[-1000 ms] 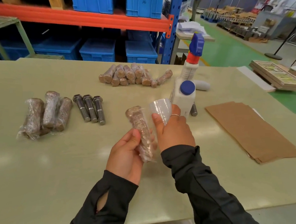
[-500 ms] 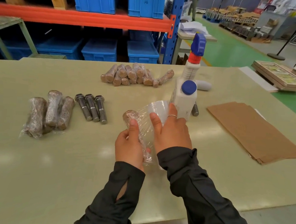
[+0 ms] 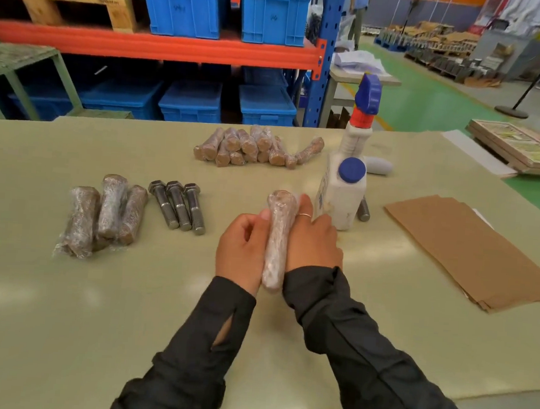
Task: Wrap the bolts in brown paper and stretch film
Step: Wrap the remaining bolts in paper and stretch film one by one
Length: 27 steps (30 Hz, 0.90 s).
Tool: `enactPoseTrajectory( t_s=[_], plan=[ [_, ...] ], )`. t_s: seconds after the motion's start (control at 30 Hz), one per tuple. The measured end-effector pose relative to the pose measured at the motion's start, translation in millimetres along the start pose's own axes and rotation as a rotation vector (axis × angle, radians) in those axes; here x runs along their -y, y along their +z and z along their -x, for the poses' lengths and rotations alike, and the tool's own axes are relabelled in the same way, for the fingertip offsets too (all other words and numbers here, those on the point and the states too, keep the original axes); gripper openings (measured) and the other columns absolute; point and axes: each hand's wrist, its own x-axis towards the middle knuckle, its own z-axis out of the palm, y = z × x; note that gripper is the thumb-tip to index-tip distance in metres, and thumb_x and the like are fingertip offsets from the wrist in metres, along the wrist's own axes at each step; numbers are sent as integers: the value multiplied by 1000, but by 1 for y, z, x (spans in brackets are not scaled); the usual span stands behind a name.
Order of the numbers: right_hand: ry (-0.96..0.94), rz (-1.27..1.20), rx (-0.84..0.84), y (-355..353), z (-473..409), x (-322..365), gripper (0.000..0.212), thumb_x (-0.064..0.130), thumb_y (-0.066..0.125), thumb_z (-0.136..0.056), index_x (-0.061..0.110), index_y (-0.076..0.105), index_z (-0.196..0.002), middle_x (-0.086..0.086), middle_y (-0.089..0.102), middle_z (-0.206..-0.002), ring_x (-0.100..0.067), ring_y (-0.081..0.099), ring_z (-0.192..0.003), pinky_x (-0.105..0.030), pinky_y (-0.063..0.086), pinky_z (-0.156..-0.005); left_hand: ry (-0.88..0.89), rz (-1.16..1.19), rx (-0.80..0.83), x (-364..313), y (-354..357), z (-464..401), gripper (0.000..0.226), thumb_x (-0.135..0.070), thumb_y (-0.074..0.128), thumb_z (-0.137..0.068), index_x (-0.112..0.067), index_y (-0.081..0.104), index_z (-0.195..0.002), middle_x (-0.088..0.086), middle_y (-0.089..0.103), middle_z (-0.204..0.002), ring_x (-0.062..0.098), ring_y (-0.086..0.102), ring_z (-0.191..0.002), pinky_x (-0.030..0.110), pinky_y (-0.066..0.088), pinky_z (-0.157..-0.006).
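A paper-wrapped bolt [image 3: 277, 243], already sheathed in stretch film, is held lengthwise between the two hands just above the table [image 3: 61, 333], head end pointing away from the person. The left hand [image 3: 243, 250] is curled round its left flank, with the thumb laid near the head; the right hand [image 3: 312, 242] is pressed against its right flank with fingers nearly straight. The step in hand is judged to be the smoothing of the film. It is best done by rolling the bolt between the palms under even pressure, so that loose film is bonded to itself and the tail at both ends is folded flat. Three bare bolts [image 3: 177, 204] are laid side by side to the left; beyond them a film-wrapped group [image 3: 101, 215] is seen. A pile of paper-only bolts [image 3: 256, 149] lies farther back, two bottles [image 3: 343, 190] stand just beside the right hand, and brown paper sheets [image 3: 470, 247] are stacked to the right.
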Motion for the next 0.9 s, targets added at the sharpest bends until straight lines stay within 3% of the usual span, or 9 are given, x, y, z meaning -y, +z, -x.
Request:
enactPoseTrajectory(
  t_s=[0.13, 0.2, 0.3, 0.37, 0.43, 0.5, 0.6, 0.67, 0.9],
  plan=[
    [-20, 144, -74, 1, 0, -10, 61, 39, 33, -96, 28, 1, -146, -14, 36, -128, -31, 39, -117, -42, 39, -89, 61, -45, -36, 7, -4, 7, 34, -23, 43, -97, -16, 57, -66, -3, 54, -62, 3, 47, -55, 12, 37, -52],
    [-30, 174, -118, 3, 3, -14, 56, 32, 27, -97, 27, 2, -147, -14, 37, -124, -31, 40, -113, -41, 38, -84, -65, 40, 31, 4, -6, 8, 38, -31, 42, -97, -17, 62, -68, -4, 61, -64, -1, 55, -53, 12, 44, -53],
    [-13, 196, -177, 4, 4, -23, 62, 32, 6, -86, 26, 5, -147, -14, 38, -119, -30, 40, -107, -39, 34, -76, -204, 48, 214, 0, -7, 11, 54, -49, 51, -84, 2, 65, -81, 14, 64, -73, 18, 59, -66, 33, 53, -66],
    [-20, 204, -192, 5, 7, -23, 64, 44, 7, -86, 25, 6, -147, -13, 39, -118, -29, 41, -106, -37, 33, -73, -219, 35, 232, 1, -6, 14, 44, -43, 63, -79, 0, 67, -82, 19, 67, -79, 24, 61, -74, 41, 53, -74],
    [-29, 198, -188, 8, 11, -22, 62, 53, 16, -91, 26, 6, -147, -13, 39, -119, -29, 42, -105, -36, 30, -70, -255, 99, 206, 3, -5, 18, 20, -34, 69, -76, -14, 70, -75, 11, 71, -81, 25, 65, -81, 37, 53, -77],
    [-26, 182, -169, 7, 14, -21, 65, 58, 18, -91, 27, 8, -146, -14, 41, -121, -29, 43, -106, -36, 35, -74, -284, 190, 173, 10, -5, 23, 10, -31, 70, -73, -21, 70, -73, 8, 72, -83, 23, 67, -84, 35, 53, -78],
    [-2, 93, -134, -1, 14, -22, 65, 60, 22, -91, 27, 10, -147, -14, 47, -123, -30, 45, -111, -38, 39, -81, -389, 396, 124, 17, -8, 25, 26, -34, 68, -66, -11, 70, -79, 10, 73, -82, 20, 69, -78, 34, 55, -76],
    [-22, 33, -88, -6, 16, -23, 65, 59, 22, -92, 26, 10, -147, -14, 51, -121, -31, 45, -112, -39, 40, -85, -457, 511, 70, 18, -8, 24, 25, -29, 65, -72, -6, 68, -83, 7, 73, -77, 17, 69, -71, 33, 56, -74],
    [-39, -232, 26, -11, 19, -20, 73, 58, 37, -90, 24, 8, -147, -13, 44, -134, -33, 44, -121, -40, 39, -99, -437, 486, -8, 18, -8, 23, 23, -22, 49, -94, -9, 67, -86, 5, 72, -72, 14, 68, -66, 25, 56, -61]
  ],
)
